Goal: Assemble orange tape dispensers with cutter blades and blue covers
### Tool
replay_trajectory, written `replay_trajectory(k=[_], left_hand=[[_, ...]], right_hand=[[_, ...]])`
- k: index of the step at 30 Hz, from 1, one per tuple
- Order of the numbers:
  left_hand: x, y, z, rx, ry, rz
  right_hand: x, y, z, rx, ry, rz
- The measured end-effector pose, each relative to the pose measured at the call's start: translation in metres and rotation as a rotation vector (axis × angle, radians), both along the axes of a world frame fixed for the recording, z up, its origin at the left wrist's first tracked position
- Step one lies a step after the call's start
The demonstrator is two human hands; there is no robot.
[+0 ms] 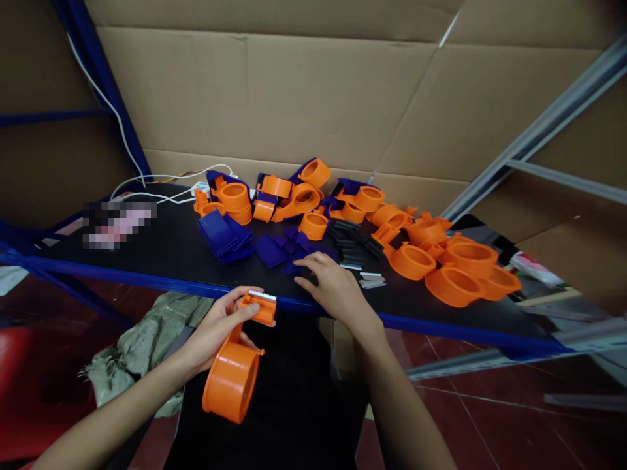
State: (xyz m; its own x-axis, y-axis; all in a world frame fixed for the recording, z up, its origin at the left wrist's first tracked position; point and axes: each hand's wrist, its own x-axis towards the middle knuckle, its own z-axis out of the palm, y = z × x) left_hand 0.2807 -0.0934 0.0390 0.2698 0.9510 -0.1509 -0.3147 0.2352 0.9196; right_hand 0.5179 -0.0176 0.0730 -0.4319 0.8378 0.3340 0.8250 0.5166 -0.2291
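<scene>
Orange plastic fills my view: my left hand (218,326) holds an orange tape-dispenser body (235,372) below the table edge, at about seven o'clock in the frame, thumb and fingers pinched around its neck just under the serrated metal blade (262,296) already fitted at its tip. My right hand (333,287) rests at centre on the black table (161,251), fingers stretched forward and lightly together, tips touching the dark blue flat pieces (274,251). I judge this one dispenser partly built, blade on and blue part not yet added, with most of the work still ahead. Counting: one body in hand; roughly nine or ten open orange bodies heaped at three o'clock (455,267); about seven or eight dispensers with blue parts along the back at twelve o'clock (294,192), though whether they are finished I cannot tell. A stack of blue panels (223,235) lies at eleven o'clock, a cluster of small black pieces (353,245) at one o'clock, and two or three loose metal blades (371,280) just beside my right hand. White cables (157,186) trail at ten o'clock.
</scene>
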Motion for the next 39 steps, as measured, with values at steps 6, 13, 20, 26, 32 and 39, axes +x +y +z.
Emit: replay_trajectory(k=[6,13,20,26,32,39], left_hand=[[0.0,-0.001,0.001,-0.02,0.007,0.0],[0.001,0.002,-0.004,-0.004,-0.005,-0.019],[0.002,-0.001,-0.003,-0.002,0.008,-0.015],[0.002,-0.002,-0.005,-0.002,0.012,-0.015],[0.003,-0.002,-0.007,0.011,0.014,-0.008],[0.004,-0.004,-0.005,0.015,-0.013,0.006]], right_hand=[[0.021,0.007,0.008,0.101,-0.096,-0.183],[0.072,0.022,0.007,0.112,-0.225,-0.501],[0.082,0.036,-0.002,0.048,-0.21,-0.493],[0.084,0.041,-0.007,0.041,-0.186,-0.437],[0.093,0.049,-0.011,0.06,-0.101,-0.385],[0.053,0.011,0.017,0.111,0.256,0.101]])
